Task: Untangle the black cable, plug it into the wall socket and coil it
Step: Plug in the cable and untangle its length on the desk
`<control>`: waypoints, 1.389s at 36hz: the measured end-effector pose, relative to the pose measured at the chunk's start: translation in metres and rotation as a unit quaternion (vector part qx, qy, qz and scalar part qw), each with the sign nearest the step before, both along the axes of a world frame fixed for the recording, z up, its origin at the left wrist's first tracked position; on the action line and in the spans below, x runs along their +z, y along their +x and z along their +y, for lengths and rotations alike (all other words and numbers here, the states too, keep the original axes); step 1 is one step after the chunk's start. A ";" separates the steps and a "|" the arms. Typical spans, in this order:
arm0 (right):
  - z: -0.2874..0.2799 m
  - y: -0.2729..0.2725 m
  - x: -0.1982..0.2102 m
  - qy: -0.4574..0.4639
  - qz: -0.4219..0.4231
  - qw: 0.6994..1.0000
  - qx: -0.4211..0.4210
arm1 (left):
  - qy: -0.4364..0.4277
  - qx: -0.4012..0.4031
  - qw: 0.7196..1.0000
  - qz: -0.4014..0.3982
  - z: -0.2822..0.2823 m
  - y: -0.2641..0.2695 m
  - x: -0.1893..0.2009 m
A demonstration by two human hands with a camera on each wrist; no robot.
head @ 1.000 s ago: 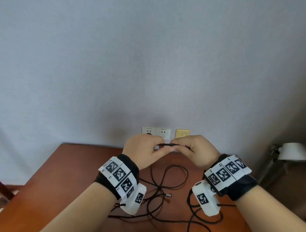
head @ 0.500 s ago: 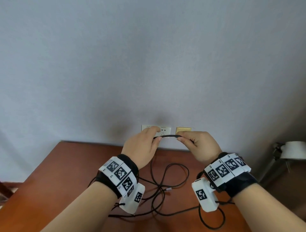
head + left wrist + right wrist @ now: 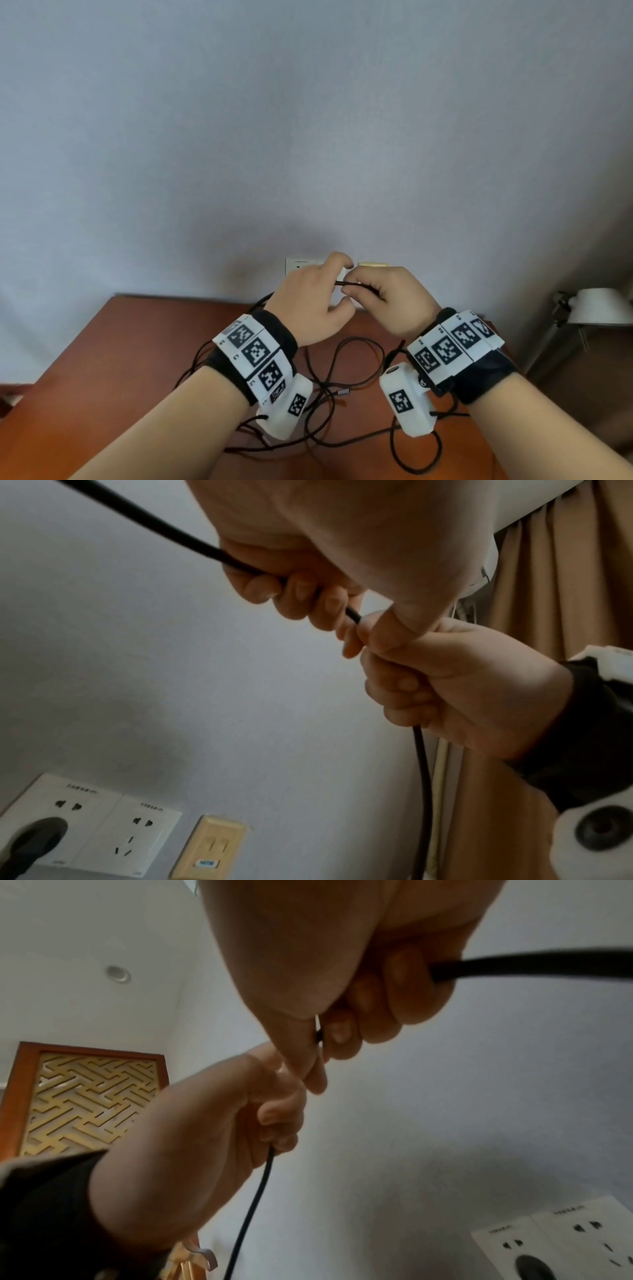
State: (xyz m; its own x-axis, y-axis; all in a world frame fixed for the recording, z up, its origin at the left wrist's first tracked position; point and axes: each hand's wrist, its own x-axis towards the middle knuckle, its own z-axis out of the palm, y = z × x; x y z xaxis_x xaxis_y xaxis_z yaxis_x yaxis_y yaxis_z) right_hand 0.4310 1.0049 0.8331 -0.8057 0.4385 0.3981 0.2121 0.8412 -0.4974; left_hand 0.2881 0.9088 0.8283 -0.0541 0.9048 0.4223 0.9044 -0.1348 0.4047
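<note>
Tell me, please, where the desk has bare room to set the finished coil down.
The wooden desk is bare on its left, between its left edge and the left hand. The middle is crowded: loose loops of the black cable sprawl below both wrists, reaching under the right hand.

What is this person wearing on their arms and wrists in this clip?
Forearms are bare, no sleeves. Each wrist carries a black fabric band topped by a strip of white square tiles printed with black-and-white fiducial markers. A white, rounded camera housing with its own marker hangs under each wrist, and thin dark cords trail from it. The left hand and right hand are bare; no rings show.
</note>
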 end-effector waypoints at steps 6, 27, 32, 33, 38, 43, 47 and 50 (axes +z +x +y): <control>0.013 0.015 -0.005 -0.027 -0.015 0.999 -0.030 | 0.006 0.026 0.999 -0.034 -0.006 -0.025 0.000; -0.004 0.004 -0.011 0.008 0.011 0.999 -0.043 | -0.043 0.039 0.994 -0.095 0.000 0.020 -0.009; 0.001 0.010 -0.010 0.022 -0.006 0.999 -0.046 | -0.002 0.020 0.998 -0.065 -0.001 0.009 -0.005; 0.004 0.012 -0.011 0.033 -0.007 0.998 -0.046 | 0.004 0.012 0.998 -0.060 -0.002 0.005 -0.004; 0.020 0.024 -0.015 0.063 -0.020 0.996 -0.059 | 0.008 0.027 0.998 -0.060 -0.007 -0.016 0.001; 0.028 0.030 -0.024 0.036 -0.037 0.992 -0.113 | 0.007 0.040 0.996 -0.080 -0.014 -0.027 0.001; 0.023 0.026 -0.024 -0.039 -0.069 0.993 -0.085 | 0.010 0.064 0.996 -0.059 -0.016 -0.029 0.000; 0.019 0.020 -0.025 -0.039 -0.064 0.994 -0.078 | -0.012 0.084 0.996 -0.013 -0.012 -0.027 0.000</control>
